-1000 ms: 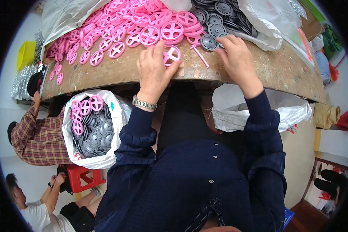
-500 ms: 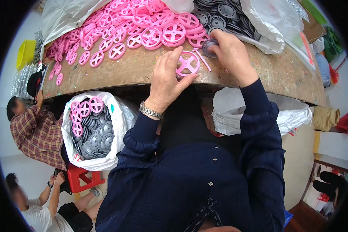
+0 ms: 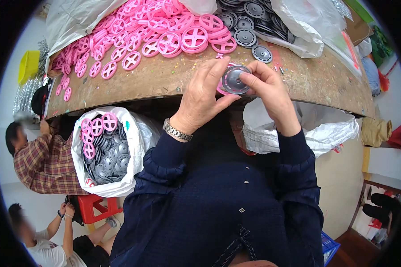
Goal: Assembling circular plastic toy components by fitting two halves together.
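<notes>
My left hand [image 3: 201, 92] is closed on a pink four-spoked toy wheel [image 3: 219, 89], gripping its edge between fingers and thumb. Over the wheel's face lies a round grey disc [image 3: 231, 81], which covers most of it. My right hand [image 3: 272, 93] pinches that disc, its thumb on the domed middle; whether disc and wheel are joined I cannot tell. Just beyond my left fingertips, a small pink piece [image 3: 219, 56] shows on the table. Another grey disc [image 3: 262, 54] rests flat past my right hand.
Across the wooden table [image 3: 165, 82] spreads a heap of pink wheels [image 3: 165, 26]. Grey discs [image 3: 254, 11] spill from a white plastic bag [image 3: 298, 29] at the back right. A white sack [image 3: 136, 171] of discs and pink wheels stands left, near a red stool [image 3: 93, 209]. Two people sit left.
My right hand has moved left and nearer, bringing the grey disc over the pink wheel. The grey disc on the table behind it has come into sight.
</notes>
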